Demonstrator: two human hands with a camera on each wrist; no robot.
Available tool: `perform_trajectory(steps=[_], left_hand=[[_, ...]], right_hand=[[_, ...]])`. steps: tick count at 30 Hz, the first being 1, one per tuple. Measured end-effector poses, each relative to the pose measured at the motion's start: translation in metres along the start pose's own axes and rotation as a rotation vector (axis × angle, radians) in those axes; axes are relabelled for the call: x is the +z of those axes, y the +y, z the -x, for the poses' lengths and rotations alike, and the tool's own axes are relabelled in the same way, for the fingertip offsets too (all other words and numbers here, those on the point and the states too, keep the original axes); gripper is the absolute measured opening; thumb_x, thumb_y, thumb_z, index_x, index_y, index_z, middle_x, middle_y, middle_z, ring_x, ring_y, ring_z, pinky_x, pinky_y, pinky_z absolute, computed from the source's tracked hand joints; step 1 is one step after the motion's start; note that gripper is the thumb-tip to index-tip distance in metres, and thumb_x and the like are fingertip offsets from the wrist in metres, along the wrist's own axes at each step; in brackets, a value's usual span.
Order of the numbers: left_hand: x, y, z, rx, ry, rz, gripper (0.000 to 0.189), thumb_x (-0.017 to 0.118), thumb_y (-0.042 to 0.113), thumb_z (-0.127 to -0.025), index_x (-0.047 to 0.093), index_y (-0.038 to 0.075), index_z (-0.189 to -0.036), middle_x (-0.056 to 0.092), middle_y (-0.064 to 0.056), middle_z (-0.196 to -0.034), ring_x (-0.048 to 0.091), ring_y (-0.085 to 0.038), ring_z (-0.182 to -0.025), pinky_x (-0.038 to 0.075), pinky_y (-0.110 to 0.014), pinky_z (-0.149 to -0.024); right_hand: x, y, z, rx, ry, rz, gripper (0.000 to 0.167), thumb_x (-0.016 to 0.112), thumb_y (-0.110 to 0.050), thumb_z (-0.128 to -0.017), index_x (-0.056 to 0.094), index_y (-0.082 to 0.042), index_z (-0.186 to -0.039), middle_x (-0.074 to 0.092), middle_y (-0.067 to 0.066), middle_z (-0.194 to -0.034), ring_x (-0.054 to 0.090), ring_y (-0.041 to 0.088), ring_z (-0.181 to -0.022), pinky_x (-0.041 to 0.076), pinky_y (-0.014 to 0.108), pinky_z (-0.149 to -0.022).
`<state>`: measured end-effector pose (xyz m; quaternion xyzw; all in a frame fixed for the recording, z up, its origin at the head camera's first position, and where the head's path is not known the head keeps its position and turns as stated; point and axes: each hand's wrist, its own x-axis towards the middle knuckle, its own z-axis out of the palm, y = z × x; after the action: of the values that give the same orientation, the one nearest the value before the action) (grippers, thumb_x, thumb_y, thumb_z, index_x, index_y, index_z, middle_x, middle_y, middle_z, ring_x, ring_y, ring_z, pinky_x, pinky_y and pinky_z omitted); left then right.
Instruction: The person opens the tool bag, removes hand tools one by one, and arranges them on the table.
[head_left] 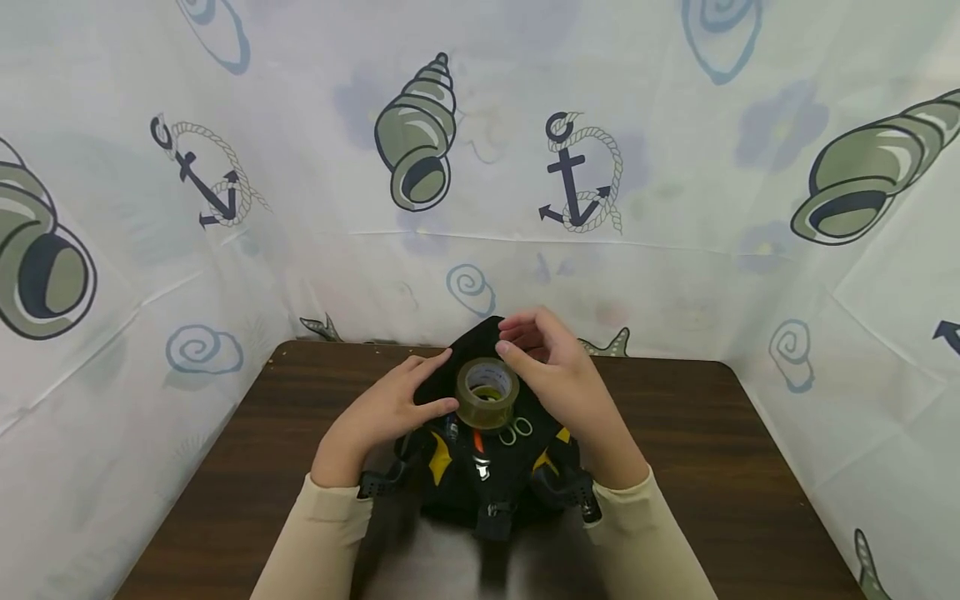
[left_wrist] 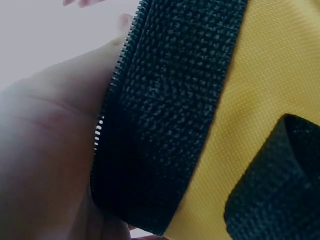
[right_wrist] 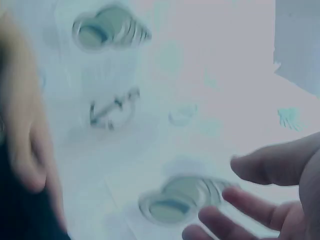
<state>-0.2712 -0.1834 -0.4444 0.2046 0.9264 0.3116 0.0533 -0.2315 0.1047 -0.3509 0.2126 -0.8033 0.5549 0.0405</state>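
Observation:
A black and yellow tool pouch (head_left: 504,483) stands on the table, its black back panel rising behind the contents. In its upper part sits a roll of clear brownish packing tape (head_left: 486,417). Below the roll, green scissor handles (head_left: 522,427) and an orange-handled tool (head_left: 478,442) stick out. My left hand (head_left: 386,408) lies along the pouch's left side, fingers extended and thumb tip right at the tape roll. In the left wrist view it is beside the zipper (left_wrist: 112,90). My right hand (head_left: 558,367) is at the upper right of the pouch, fingers loosely bent around nothing.
The dark wooden table (head_left: 697,467) reaches back to a white curtain (head_left: 510,183) printed with shells and anchors. Similar cloth hangs at both sides. Black straps (head_left: 386,479) stand out from the pouch's sides near my wrists.

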Motion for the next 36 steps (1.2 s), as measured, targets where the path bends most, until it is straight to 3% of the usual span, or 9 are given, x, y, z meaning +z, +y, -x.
perform_trajectory(steps=[2, 6, 14, 23, 29, 36], left_hand=[[0.000, -0.001, 0.001, -0.005, -0.005, 0.014, 0.094, 0.068, 0.073, -0.096, 0.030, 0.035, -0.174, 0.047, -0.011, -0.163, 0.051, -0.037, -0.150, 0.043, -0.066, -0.123], [-0.001, -0.002, 0.003, -0.001, -0.015, 0.024, 0.098, 0.070, 0.073, -0.096, 0.028, 0.033, -0.175, 0.047, -0.012, -0.164, 0.051, -0.037, -0.150, 0.043, -0.066, -0.122], [-0.002, -0.007, 0.005, -0.005, -0.069, 0.016, 0.109, 0.076, 0.072, -0.091, 0.017, 0.036, -0.176, 0.037, -0.015, -0.172, 0.044, -0.041, -0.157, 0.042, -0.067, -0.123], [-0.002, -0.008, 0.005, -0.023, -0.106, 0.020, 0.115, 0.075, 0.074, -0.090, 0.013, 0.033, -0.177, 0.022, -0.016, -0.182, 0.036, -0.042, -0.163, 0.038, -0.068, -0.125], [-0.003, -0.006, 0.004, -0.023, -0.113, 0.015, 0.117, 0.075, 0.075, -0.089, 0.010, 0.033, -0.177, 0.018, -0.017, -0.183, 0.034, -0.042, -0.164, 0.037, -0.068, -0.126], [-0.004, -0.006, 0.004, -0.005, -0.118, 0.010, 0.116, 0.079, 0.068, -0.091, 0.008, 0.033, -0.177, 0.018, -0.015, -0.183, 0.032, -0.042, -0.165, 0.036, -0.068, -0.127]], right_hand=[[0.006, -0.009, -0.010, 0.060, -0.039, -0.032, 0.032, 0.070, -0.029, -0.108, 0.062, -0.017, -0.137, 0.067, 0.007, -0.132, 0.065, 0.026, -0.121, 0.055, 0.051, -0.108], [0.017, -0.012, -0.033, 0.207, -0.119, 0.007, 0.037, 0.070, -0.035, -0.107, 0.060, -0.019, -0.139, 0.066, 0.008, -0.135, 0.063, 0.028, -0.126, 0.054, 0.054, -0.110], [0.037, 0.014, -0.069, 0.369, -0.170, 0.013, 0.048, 0.071, -0.038, -0.106, 0.057, -0.011, -0.143, 0.062, 0.015, -0.144, 0.063, 0.036, -0.126, 0.055, 0.054, -0.112], [0.060, 0.060, -0.079, 0.414, -0.285, 0.112, 0.062, 0.074, -0.046, -0.103, 0.055, -0.010, -0.150, 0.050, 0.017, -0.161, 0.053, 0.039, -0.144, 0.047, 0.060, -0.121], [0.064, 0.083, -0.077, 0.423, -0.262, 0.190, 0.070, 0.074, -0.053, -0.101, 0.053, -0.014, -0.155, 0.040, 0.017, -0.165, 0.051, 0.041, -0.146, 0.046, 0.062, -0.121], [0.063, 0.112, -0.072, 0.398, -0.243, 0.273, 0.075, 0.078, -0.048, -0.099, 0.050, -0.012, -0.158, 0.037, 0.020, -0.162, 0.055, 0.039, -0.137, 0.050, 0.057, -0.118]])
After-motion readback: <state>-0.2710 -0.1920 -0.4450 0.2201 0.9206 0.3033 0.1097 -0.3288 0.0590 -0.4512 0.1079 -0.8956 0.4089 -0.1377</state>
